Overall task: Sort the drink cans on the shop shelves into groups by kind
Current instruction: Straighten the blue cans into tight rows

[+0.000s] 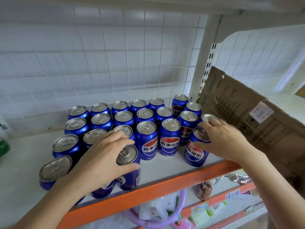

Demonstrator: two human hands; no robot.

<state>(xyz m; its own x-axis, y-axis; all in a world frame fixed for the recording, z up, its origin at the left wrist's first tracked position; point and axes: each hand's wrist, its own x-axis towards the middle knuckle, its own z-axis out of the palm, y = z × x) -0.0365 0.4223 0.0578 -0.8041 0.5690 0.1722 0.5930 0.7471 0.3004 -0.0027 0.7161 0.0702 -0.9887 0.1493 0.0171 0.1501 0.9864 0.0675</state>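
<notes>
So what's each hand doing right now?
Left hand: grips a front blue can.
Right hand: grips the rightmost blue can by its top.

The cardboard box (pixel 257 113) runs off frame; its label (pixel 261 112) print is unreadable.

Bright, even daylight (soft shadows only), glare on can tops (pixel 146 127), edges bowed and blurred.

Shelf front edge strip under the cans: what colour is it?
Orange. The shelf's front edge strip shows best in the head view, below the blue metal drink cans.
</notes>
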